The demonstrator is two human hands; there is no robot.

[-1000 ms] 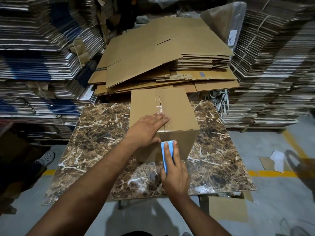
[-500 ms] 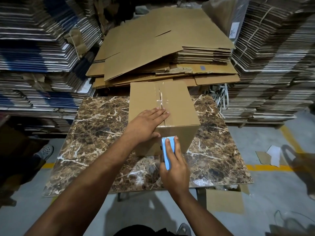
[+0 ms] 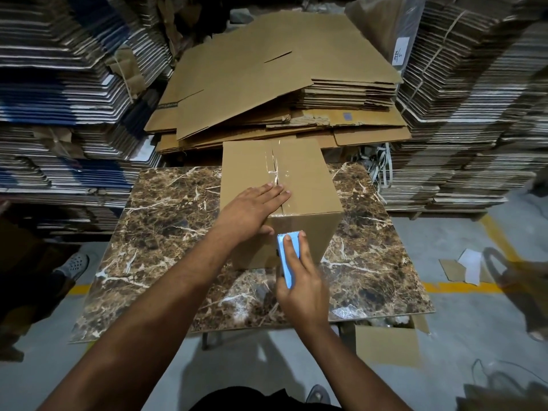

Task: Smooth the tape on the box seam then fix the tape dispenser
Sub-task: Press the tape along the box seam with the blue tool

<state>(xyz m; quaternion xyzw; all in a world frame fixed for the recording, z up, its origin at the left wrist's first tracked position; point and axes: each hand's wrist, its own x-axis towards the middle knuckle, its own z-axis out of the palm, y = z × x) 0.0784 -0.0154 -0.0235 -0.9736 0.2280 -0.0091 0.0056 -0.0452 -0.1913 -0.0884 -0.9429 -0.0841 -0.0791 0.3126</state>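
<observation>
A closed brown cardboard box [image 3: 308, 185] stands on a brown marble table [image 3: 166, 232]. Clear tape [image 3: 275, 173] runs along its top centre seam and down the near face. My left hand [image 3: 252, 209] lies flat on the box top, fingers spread over the near end of the seam, thumb hooked over the front edge. My right hand [image 3: 302, 280] grips a light blue tape dispenser [image 3: 286, 256] and presses its toothed end against the box's near face, just below the top edge.
Flattened brown cartons [image 3: 275, 84] lie stacked behind the table. Tall bundles of folded cardboard [image 3: 462, 114] rise on the right and more folded cardboard [image 3: 59, 99] on the left. An open box [image 3: 385, 345] sits under the table's right corner. Someone's grey shoe [image 3: 72, 265] shows at left.
My left hand has slid a little farther along the seam on the box top. The right hand with the dispenser stays against the near face.
</observation>
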